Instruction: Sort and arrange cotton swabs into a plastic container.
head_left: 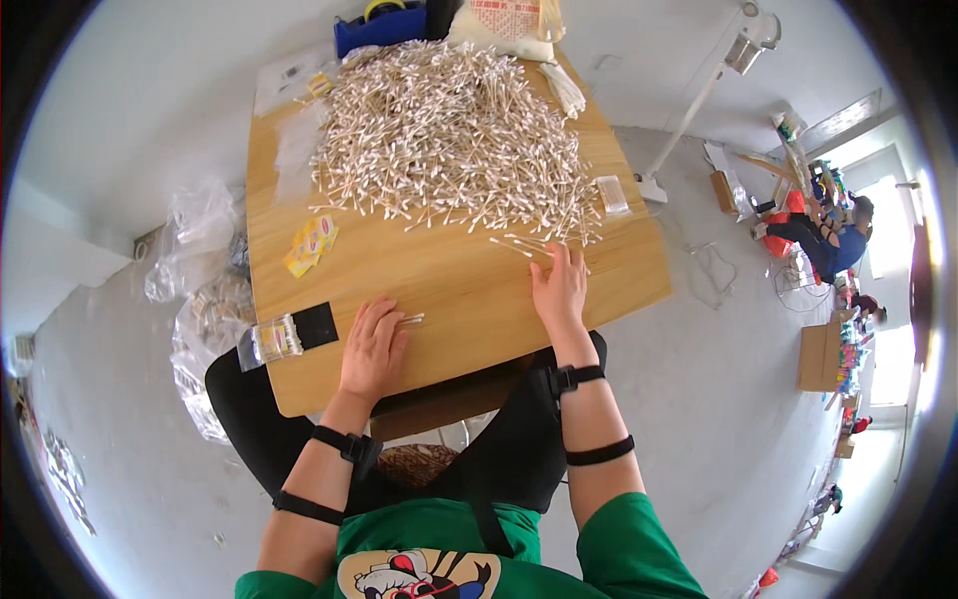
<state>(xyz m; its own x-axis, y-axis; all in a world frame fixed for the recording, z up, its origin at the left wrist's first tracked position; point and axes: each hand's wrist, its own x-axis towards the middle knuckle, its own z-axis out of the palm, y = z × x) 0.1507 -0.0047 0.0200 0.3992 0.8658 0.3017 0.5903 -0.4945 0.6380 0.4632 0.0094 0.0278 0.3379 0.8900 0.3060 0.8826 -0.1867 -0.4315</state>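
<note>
A broad heap of cotton swabs (449,130) with white tips covers the far half of the wooden table (449,270). At the near left edge rests my left hand (372,347), its fingers curled over a few swabs whose tips (412,318) stick out to the right. My right hand (561,288) reaches to the heap's near right edge. Its fingertips are closed on some loose swabs (519,245) lying there, partly hidden by the fingers. Left of my left hand, a clear packet filled with swabs (277,339) lies by a black flat pad (316,325).
Yellow cards (311,245) lie at the table's left, and a small clear box (612,195) at its right. A blue tape dispenser (381,30) and a white bag (499,28) stand at the back. Plastic bags (205,309) crowd the left side. Another person (848,240) sits far right.
</note>
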